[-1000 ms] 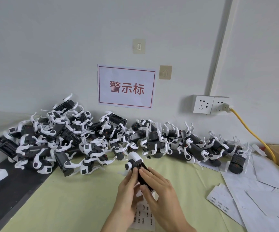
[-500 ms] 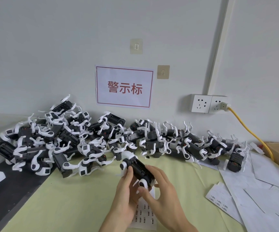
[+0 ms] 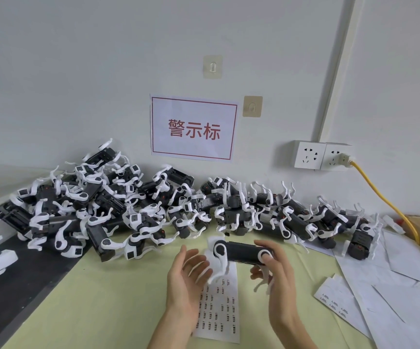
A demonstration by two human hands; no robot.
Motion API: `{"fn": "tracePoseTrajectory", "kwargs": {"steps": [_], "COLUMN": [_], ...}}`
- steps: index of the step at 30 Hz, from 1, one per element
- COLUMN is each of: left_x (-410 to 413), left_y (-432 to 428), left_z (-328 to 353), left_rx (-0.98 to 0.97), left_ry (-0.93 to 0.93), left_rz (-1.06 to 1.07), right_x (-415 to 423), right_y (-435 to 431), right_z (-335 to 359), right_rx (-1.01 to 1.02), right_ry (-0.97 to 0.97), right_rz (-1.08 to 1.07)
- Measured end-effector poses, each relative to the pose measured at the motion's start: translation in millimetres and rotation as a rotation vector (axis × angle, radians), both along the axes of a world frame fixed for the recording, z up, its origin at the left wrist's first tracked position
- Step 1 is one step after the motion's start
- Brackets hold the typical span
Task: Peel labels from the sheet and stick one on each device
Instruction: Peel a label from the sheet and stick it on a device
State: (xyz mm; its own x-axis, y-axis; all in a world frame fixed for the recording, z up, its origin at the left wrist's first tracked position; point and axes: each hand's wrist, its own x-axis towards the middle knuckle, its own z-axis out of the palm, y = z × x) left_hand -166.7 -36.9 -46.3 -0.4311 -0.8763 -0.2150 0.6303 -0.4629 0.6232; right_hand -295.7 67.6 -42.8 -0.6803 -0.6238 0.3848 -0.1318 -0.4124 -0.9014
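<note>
At lower centre, the device [image 3: 241, 253] is gripped by the right hand [image 3: 277, 278] above the label sheet [image 3: 220, 311]; the left hand [image 3: 186, 275] is spread open, holding nothing. With one-handed support, the device could be dropped onto the worktop [image 3: 103, 311].

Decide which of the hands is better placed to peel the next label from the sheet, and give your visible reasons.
Probably the left hand: it is open, holds nothing, and hovers over the label sheet. The right hand grips the device.

Bright even light, soft shadows; wide-angle bowing at edges, perhaps slight motion blur
</note>
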Motion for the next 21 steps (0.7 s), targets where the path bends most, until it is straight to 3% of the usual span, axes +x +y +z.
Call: {"fn": "tracePoseTrajectory", "kwargs": {"steps": [3,6,9,12,14,16,18,21], "left_x": [-0.6,-2.1,-4.4,0.5,4.5,3.3,0.3,-4.9], "left_y": [0.2,9.5,13.5,11.0,8.5,6.1,5.3,5.5], "left_z": [1.1,4.9,3.7,-5.0,-10.0,-19.3,-22.9,-24.5], "left_rx": [0.008,-0.03,-0.098,-0.527,-0.741,-0.868,-0.929,-1.008], "left_ry": [0.008,-0.02,-0.144,-0.649,-0.999,-1.416,-1.726,-1.799], "left_rz": [-0.126,-0.319,-0.148,0.242,0.39,0.296,0.061,-0.145], "right_x": [-5.8,-7.5,-7.2,-7.4,-10.1,-13.1,-15.8,-16.8], "right_y": [0.7,-1.1,-2.2,-1.0,-1.3,-2.6,-3.7,-4.8], "right_z": [1.5,-1.5,-2.8,0.2,-1.3,-4.5,-6.9,-9.9], "right_rx": [-0.008,0.01,-0.006,0.053,0.105,0.13,0.18,0.264], "right_ry": [-0.126,-0.071,-0.049,-0.008,0.028,0.058,0.103,0.141], "right_rz": [0.182,0.237,0.153,-0.066,-0.186,-0.27,-0.344,-0.393]}}
